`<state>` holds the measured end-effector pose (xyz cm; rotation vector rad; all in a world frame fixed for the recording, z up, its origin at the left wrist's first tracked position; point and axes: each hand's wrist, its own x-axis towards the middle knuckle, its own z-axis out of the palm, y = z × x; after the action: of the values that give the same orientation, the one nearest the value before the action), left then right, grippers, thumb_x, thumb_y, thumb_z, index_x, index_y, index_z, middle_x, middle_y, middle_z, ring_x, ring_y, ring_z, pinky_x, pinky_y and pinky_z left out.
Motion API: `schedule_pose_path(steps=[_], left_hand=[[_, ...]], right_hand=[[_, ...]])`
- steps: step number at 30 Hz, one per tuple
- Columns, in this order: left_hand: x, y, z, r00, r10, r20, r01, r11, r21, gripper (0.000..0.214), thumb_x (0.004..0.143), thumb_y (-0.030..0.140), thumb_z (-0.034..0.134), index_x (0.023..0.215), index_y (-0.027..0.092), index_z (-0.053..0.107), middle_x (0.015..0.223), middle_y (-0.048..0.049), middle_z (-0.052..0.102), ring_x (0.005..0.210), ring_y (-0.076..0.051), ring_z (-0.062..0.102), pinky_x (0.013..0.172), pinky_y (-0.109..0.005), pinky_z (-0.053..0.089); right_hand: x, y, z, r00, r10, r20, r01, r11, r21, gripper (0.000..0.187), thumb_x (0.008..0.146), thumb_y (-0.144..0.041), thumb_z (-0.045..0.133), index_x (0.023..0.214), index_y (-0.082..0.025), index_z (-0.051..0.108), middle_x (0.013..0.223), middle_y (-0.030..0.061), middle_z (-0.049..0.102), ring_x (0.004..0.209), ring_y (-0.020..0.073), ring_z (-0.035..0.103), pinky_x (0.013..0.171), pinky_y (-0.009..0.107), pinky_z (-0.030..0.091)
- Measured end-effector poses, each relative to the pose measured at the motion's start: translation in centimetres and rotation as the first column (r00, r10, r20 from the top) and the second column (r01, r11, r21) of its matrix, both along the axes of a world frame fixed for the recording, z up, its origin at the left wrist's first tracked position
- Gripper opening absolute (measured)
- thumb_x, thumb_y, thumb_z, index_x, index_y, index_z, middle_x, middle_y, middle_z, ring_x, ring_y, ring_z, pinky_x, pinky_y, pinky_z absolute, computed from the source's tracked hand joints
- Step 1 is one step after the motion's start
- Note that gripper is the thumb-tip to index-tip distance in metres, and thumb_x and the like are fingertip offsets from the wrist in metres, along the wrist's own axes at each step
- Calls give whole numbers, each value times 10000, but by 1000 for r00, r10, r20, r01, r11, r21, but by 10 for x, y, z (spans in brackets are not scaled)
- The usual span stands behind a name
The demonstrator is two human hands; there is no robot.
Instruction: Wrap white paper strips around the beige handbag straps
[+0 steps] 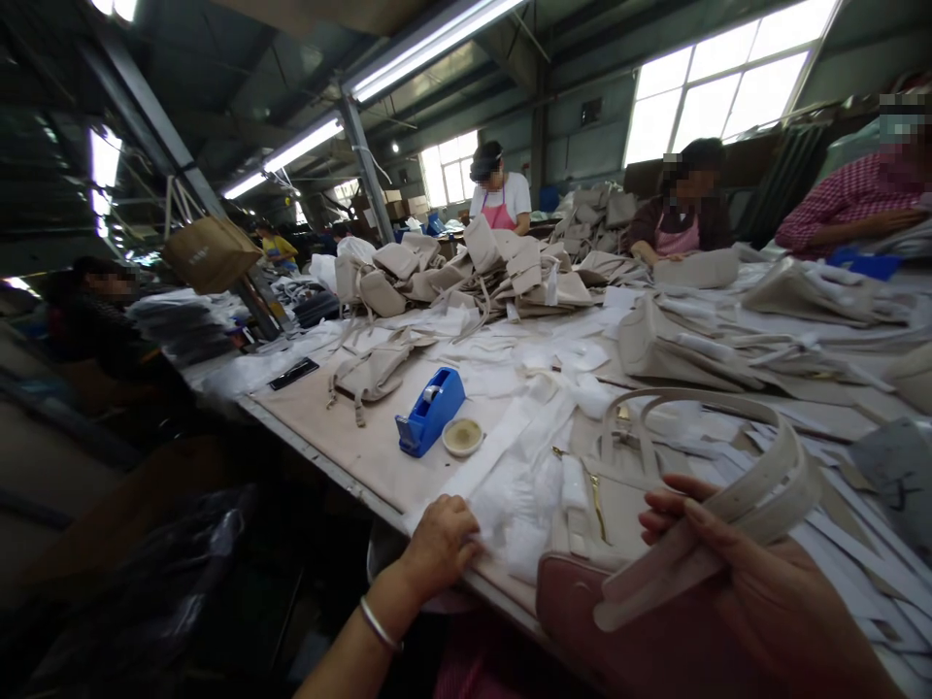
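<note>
My right hand (764,563) is closed round a beige strap (797,485), which loops above the fingers and has a loose end hanging down in front. Just beside it, a beige handbag (575,582) leans at the table's front edge. The bag has upright carrying handles (699,396) and a gold zipper (598,510); its lower side looks reddish in the shade. My left hand (446,539), with a silver bracelet (380,624) on the wrist, rests at the table edge against white foam wrap (510,515). Its fingers are curled and their tips are hidden.
A blue tape dispenser (431,413) and a small round dish (463,437) stand ahead of my left hand. Behind are a flat beige bag (379,369), a black phone (293,374) and a heap of beige bags (451,267). Paper strips (848,563) cover the right side. Several people work around the table.
</note>
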<state>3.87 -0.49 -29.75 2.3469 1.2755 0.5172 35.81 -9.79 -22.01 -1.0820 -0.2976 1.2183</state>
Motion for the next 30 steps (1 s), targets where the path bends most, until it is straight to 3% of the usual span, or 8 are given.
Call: schedule_pose_path(steps=[9, 13, 17, 19, 21, 24, 28, 30], left_hand=[[-27, -3, 23, 900, 181, 395, -171, 983, -61, 71, 806, 234, 700, 793, 200, 639, 902, -22, 628, 891, -181, 599, 815, -280, 472], [-33, -7, 32, 928, 219, 300, -203, 976, -83, 95, 797, 279, 710, 847, 203, 682, 918, -25, 646, 867, -182, 601, 783, -277, 468], [-36, -12, 52, 998, -9, -56, -6, 966, -258, 332, 572, 341, 887, 851, 231, 745, 886, -12, 685, 856, -222, 623, 790, -304, 482], [-29, -9, 62, 998, -66, -13, 61, 966, -252, 298, 649, 368, 853, 893, 232, 748, 904, -15, 693, 866, -211, 632, 806, -296, 485], [-14, -1, 65, 993, -31, 118, 46, 991, -130, 188, 800, 344, 745, 926, 205, 729, 941, -34, 687, 902, -191, 630, 851, -287, 476], [18, 15, 50, 995, -30, 92, 32, 999, -18, 210, 811, 327, 741, 968, 189, 726, 973, -66, 677, 947, -213, 617, 893, -319, 463], [54, 31, 12, 986, -161, -43, 153, 977, -146, 482, 499, 325, 932, 933, 210, 757, 981, -89, 675, 954, -306, 604, 864, -407, 475], [63, 35, -1, 986, -166, -32, 158, 970, -186, 334, 504, 243, 900, 799, 192, 753, 882, -82, 663, 893, -304, 601, 839, -420, 467]], right_hand=[[-1, 0, -4, 1000, -5, 14, 5, 1000, -10, 621, 557, -285, 925, 1127, -220, 688, 930, 63, 775, 752, 235, 737, 664, 293, 647], [0, -1, -6, 1000, -6, 18, 6, 1000, -9, 615, 562, -282, 925, 1126, -227, 688, 950, 59, 775, 758, 234, 738, 663, 293, 648], [-2, -1, -4, 1000, 6, 24, -6, 1000, 10, 596, 587, -299, 917, 1129, -224, 680, 941, 58, 778, 747, 230, 737, 657, 295, 651], [-4, 0, -2, 1000, 7, 27, -7, 1000, 20, 597, 586, -307, 920, 1124, -219, 678, 924, 59, 780, 740, 227, 737, 657, 290, 649], [-7, 0, 0, 999, 1, 33, -1, 1000, 24, 602, 576, -325, 926, 1113, -211, 677, 909, 65, 781, 740, 228, 738, 654, 282, 647], [-8, 0, 2, 999, -9, 36, 9, 1000, 18, 620, 560, -341, 936, 1105, -202, 673, 888, 75, 783, 754, 234, 741, 670, 281, 645], [-6, -1, 0, 1000, -5, 28, 4, 1000, 11, 611, 570, -344, 932, 1103, -204, 670, 878, 57, 781, 738, 220, 738, 663, 270, 643], [-4, -1, -1, 999, 4, 32, -5, 1000, 12, 597, 591, -352, 923, 1109, -205, 667, 886, 56, 781, 744, 215, 737, 667, 265, 641]])
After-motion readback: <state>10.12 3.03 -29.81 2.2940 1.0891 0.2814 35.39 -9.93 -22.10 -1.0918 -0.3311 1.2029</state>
